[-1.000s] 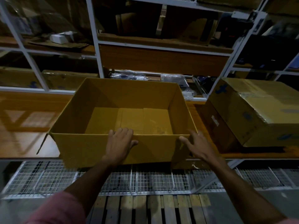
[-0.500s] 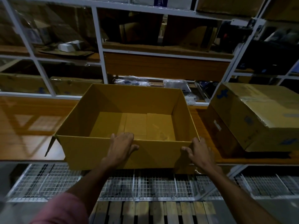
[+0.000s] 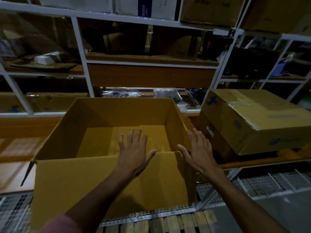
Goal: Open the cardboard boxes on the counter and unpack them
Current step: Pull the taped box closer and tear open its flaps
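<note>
Cardboard box [image 3: 107,175], open-topped, is overhung by the left hand [image 3: 134,153] and right hand [image 3: 196,153], fingers spread, nothing gripped.

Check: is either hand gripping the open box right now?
No. Both the left hand and right hand have fingers spread straight above the open box, curled round nothing.

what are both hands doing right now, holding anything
Left hand: open, fingers spread over the open box, holding nothing.
Right hand: open, holding nothing.
</note>
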`<state>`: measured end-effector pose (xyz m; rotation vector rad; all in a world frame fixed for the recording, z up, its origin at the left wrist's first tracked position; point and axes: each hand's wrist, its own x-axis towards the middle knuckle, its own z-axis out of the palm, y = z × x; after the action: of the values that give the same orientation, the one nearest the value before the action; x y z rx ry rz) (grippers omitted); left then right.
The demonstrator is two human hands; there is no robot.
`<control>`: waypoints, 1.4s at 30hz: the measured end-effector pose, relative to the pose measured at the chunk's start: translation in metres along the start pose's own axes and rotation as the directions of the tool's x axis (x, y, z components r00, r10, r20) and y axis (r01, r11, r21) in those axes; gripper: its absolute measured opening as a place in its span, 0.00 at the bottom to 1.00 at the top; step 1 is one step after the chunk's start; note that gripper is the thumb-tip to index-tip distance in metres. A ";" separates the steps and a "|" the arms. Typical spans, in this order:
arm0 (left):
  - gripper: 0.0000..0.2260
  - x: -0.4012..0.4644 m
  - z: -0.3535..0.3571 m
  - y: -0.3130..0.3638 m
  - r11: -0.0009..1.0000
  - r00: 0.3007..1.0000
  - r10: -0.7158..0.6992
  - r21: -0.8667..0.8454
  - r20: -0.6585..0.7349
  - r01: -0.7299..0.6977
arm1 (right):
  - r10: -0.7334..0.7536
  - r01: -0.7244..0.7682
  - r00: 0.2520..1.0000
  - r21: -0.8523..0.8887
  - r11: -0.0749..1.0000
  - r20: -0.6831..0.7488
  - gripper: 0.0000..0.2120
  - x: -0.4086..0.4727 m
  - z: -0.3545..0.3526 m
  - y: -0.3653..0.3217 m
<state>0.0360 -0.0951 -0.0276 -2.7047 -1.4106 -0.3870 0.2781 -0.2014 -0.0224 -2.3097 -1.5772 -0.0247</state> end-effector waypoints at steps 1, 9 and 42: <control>0.34 0.009 -0.004 0.008 1.000 0.999 0.024 0.002 -0.021 -0.024 | -0.006 0.006 1.000 0.006 1.000 -0.020 0.44 0.006 -0.007 -0.003; 0.34 0.075 -0.028 0.062 0.983 0.981 0.181 0.018 -0.073 -0.180 | 0.039 -0.046 0.986 -0.041 0.998 -0.159 0.42 0.031 -0.053 0.023; 0.35 0.276 0.008 0.407 0.969 0.935 0.211 -0.189 0.286 -0.161 | 0.201 -0.190 0.971 -0.096 0.977 0.127 0.35 0.139 -0.141 0.397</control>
<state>0.5204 -0.1082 0.0572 -3.1094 -1.2099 -0.0751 0.7161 -0.2453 0.0314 -2.5709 -1.4263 0.1205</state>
